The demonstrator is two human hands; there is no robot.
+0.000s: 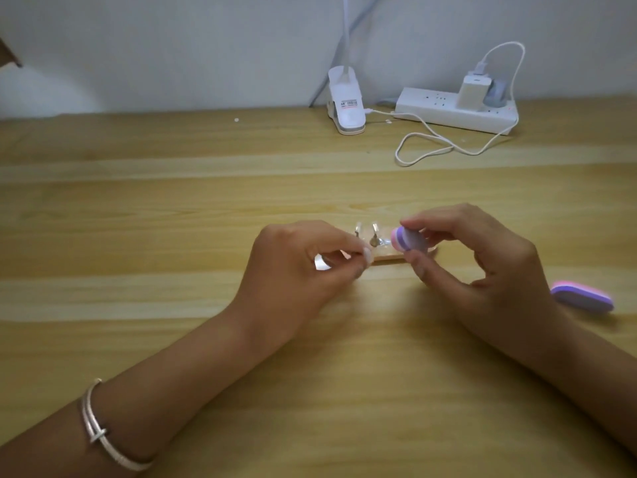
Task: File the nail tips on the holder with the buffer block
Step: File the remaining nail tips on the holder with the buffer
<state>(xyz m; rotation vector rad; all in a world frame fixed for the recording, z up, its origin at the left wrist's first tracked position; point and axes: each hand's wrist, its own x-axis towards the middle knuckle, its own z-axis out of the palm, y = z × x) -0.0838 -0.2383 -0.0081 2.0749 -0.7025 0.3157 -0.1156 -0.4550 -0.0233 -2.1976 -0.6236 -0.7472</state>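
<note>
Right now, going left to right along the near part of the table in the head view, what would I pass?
Silver bracelet → left hand → nail tip holder → buffer block pinched in the right hand → second buffer block, lying alone.
</note>
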